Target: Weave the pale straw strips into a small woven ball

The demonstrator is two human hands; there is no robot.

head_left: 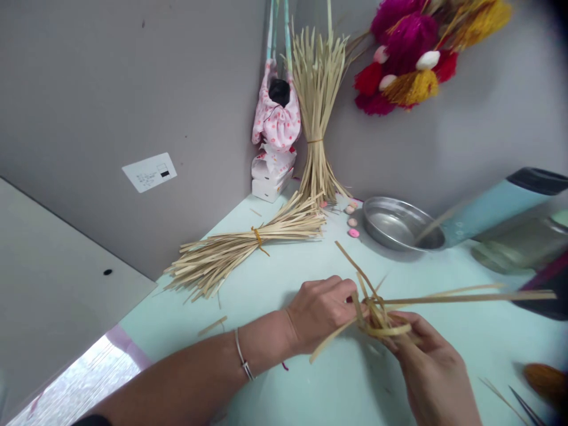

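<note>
Just above the tabletop, a small woven piece of flat straw strips (pixel 377 316) is held between both hands, its loose ends sticking out in several directions. My left hand (pixel 322 310), with a bracelet at the wrist, is closed at the left side of the piece, its fingers curled on the strips. From below and to the right, my right hand (pixel 428 355) grips the looped lower side; some of its fingertips are hidden by the weave. Long strips (pixel 470 297) stretch out to the right over the table.
A tied straw bundle (pixel 248 239) lies behind my left hand; another bundle (pixel 317 112) stands in the corner. At the back right are a metal bowl (pixel 393 225), a blue bottle (pixel 501 204) and pink beads (pixel 353 232). Pointed metal blades (pixel 526 405) lie front right. Tassels (pixel 408 53) hang above.
</note>
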